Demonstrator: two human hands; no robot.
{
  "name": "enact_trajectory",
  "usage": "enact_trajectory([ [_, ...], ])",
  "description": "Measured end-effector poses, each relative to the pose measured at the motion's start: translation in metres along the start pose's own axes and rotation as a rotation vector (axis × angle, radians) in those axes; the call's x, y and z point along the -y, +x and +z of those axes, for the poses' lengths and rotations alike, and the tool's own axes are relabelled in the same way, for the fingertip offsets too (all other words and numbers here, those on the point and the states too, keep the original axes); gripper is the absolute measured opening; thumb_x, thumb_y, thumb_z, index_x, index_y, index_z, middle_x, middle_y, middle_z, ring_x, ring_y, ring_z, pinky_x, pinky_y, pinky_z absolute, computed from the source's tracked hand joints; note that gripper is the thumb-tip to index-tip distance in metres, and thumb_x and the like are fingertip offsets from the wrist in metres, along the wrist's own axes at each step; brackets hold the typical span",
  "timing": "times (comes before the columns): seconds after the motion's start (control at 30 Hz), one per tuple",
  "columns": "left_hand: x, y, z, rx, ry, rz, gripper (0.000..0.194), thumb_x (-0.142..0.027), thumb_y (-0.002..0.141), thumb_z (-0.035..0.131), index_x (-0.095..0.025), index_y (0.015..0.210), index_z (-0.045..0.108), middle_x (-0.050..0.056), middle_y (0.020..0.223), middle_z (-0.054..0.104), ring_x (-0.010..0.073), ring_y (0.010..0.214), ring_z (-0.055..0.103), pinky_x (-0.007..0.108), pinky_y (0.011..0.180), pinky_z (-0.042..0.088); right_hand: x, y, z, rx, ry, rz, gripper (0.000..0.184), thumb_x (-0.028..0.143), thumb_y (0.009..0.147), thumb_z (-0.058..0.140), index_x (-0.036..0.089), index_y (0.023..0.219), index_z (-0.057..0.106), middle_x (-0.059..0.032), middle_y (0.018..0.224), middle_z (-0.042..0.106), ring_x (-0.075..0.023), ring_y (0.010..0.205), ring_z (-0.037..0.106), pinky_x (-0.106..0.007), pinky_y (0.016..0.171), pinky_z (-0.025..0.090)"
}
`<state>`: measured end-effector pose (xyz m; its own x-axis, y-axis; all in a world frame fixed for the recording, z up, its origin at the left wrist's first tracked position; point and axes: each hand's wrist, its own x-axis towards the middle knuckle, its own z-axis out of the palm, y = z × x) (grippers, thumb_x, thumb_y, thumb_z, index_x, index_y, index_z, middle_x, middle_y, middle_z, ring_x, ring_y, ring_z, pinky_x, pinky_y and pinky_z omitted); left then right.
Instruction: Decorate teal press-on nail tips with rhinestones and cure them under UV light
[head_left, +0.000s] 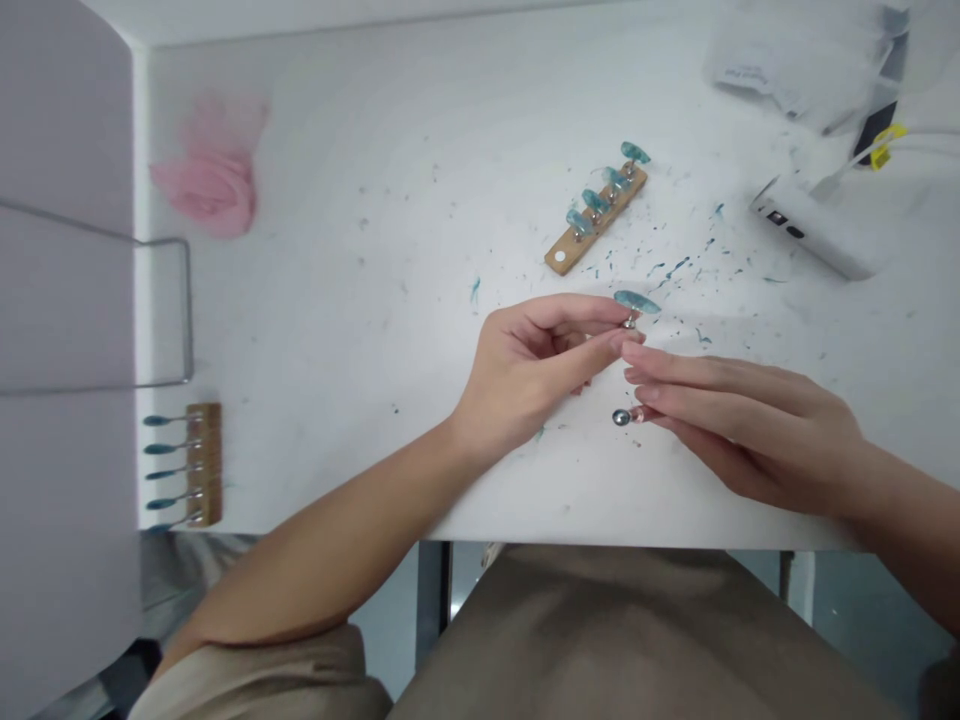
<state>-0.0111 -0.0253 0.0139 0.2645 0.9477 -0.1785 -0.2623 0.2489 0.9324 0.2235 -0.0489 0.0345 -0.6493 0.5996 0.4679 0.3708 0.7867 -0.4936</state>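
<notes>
Between thumb and forefinger, my left hand [525, 375] pinches the small metal stem of a teal marbled false nail [637, 302]. The nail sits on top of that stem and points right. Close beside it, my right hand [765, 425] has its fingers pressed together, their tips by the left thumb. From under these fingers sticks out a small clear-stemmed piece with a round shiny metal end [621, 417]; its exact kind is unclear. Farther back on the table, a wooden stand [561, 258] carries several teal false nails [596, 202] on metal stems.
Blue-teal paint specks mark the white table [322, 300]. A white cylindrical device [817, 230] with a cable lies at right, near plastic bags [795, 60]. At left are a pink crumpled cloth [217, 190], a metal wire frame [189, 310] and a second wooden stand [212, 465] with nails.
</notes>
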Motion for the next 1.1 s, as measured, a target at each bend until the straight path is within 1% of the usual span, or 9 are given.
enact_trajectory([
  [0.1,0.0012,0.0004,-0.0009,0.02,-0.025,0.013,0.011,-0.036,0.088,0.096,-0.033,0.097,0.091,0.0,0.089,0.086,0.0108,0.068,0.071,0.026,0.061,0.058,-0.0011,-0.0033,0.0007,0.008,0.006,0.019,0.035,-0.001,0.101,0.067,0.014,0.133,0.066,-0.0072,0.154,0.064,-0.0108,0.139,0.07,-0.022,0.121,0.062],
  [0.2,0.0002,0.0009,-0.0005,-0.019,-0.01,-0.002,0.013,-0.039,0.085,0.099,-0.033,0.093,0.09,-0.001,0.085,0.085,0.0104,0.065,0.068,0.027,0.057,0.055,-0.0011,-0.0046,-0.0005,-0.003,-0.017,0.036,0.034,0.0,0.101,0.068,0.016,0.131,0.067,-0.0039,0.149,0.067,-0.0101,0.132,0.074,-0.022,0.117,0.065],
  [0.3,-0.0012,0.0011,0.0002,-0.035,0.008,-0.006,0.017,-0.043,0.082,0.1,-0.033,0.092,0.09,-0.001,0.078,0.08,0.0095,0.059,0.06,0.028,0.053,0.05,-0.0013,-0.0045,-0.001,-0.019,-0.034,0.033,0.033,-0.001,0.101,0.067,0.018,0.129,0.068,-0.0018,0.145,0.07,-0.0094,0.129,0.075,-0.021,0.114,0.067],
  [0.47,-0.0011,0.0003,0.0009,-0.04,0.024,-0.002,0.02,-0.046,0.082,0.1,-0.032,0.092,0.09,-0.002,0.069,0.074,0.0109,0.06,0.062,0.028,0.052,0.048,-0.0016,-0.0047,-0.0001,-0.039,-0.033,0.014,0.034,-0.002,0.099,0.07,0.014,0.129,0.068,-0.0048,0.143,0.071,-0.0094,0.129,0.075,-0.019,0.116,0.064],
  [0.6,0.0007,-0.0004,0.0007,-0.031,0.02,0.029,0.02,-0.045,0.083,0.1,-0.031,0.094,0.09,-0.001,0.075,0.079,0.0106,0.063,0.065,0.026,0.054,0.051,-0.0004,-0.0049,-0.0007,-0.035,-0.044,0.02,0.034,-0.001,0.099,0.071,0.013,0.13,0.067,-0.006,0.144,0.071,-0.0098,0.13,0.074,-0.02,0.115,0.065],
  [0.67,0.0014,-0.0004,0.0006,-0.03,0.011,0.044,0.018,-0.043,0.083,0.1,-0.031,0.093,0.09,-0.001,0.074,0.079,0.0104,0.063,0.066,0.026,0.055,0.053,0.0001,-0.0047,-0.001,-0.035,-0.05,0.028,0.033,-0.001,0.1,0.071,0.014,0.13,0.067,-0.0055,0.143,0.071,-0.009,0.129,0.074,-0.02,0.114,0.065],
  [0.93,0.0027,0.001,0.0,-0.009,-0.007,0.077,0.011,-0.035,0.085,0.099,-0.034,0.093,0.091,-0.002,0.074,0.079,0.0078,0.058,0.059,0.025,0.053,0.049,-0.0002,-0.0049,-0.0002,-0.038,-0.046,0.013,0.037,-0.002,0.099,0.071,0.012,0.132,0.065,-0.0063,0.143,0.071,-0.0091,0.132,0.073,-0.021,0.118,0.064],
  [1.03,0.0027,0.0018,0.0001,-0.005,0.002,0.085,0.011,-0.035,0.085,0.099,-0.033,0.093,0.091,-0.002,0.071,0.077,0.0083,0.058,0.059,0.026,0.054,0.051,-0.0005,-0.0056,-0.0001,-0.027,-0.043,0.009,0.038,-0.002,0.099,0.071,0.011,0.133,0.064,-0.0075,0.143,0.071,-0.0106,0.132,0.073,-0.023,0.115,0.065],
  [1.1,0.0025,0.0023,0.0,-0.002,0.009,0.087,0.011,-0.035,0.086,0.098,-0.032,0.093,0.091,-0.001,0.073,0.078,0.008,0.058,0.06,0.025,0.055,0.052,-0.0007,-0.0057,-0.0001,-0.021,-0.047,0.005,0.037,-0.002,0.099,0.071,0.01,0.133,0.064,-0.008,0.143,0.071,-0.0115,0.13,0.074,-0.024,0.113,0.066],
])
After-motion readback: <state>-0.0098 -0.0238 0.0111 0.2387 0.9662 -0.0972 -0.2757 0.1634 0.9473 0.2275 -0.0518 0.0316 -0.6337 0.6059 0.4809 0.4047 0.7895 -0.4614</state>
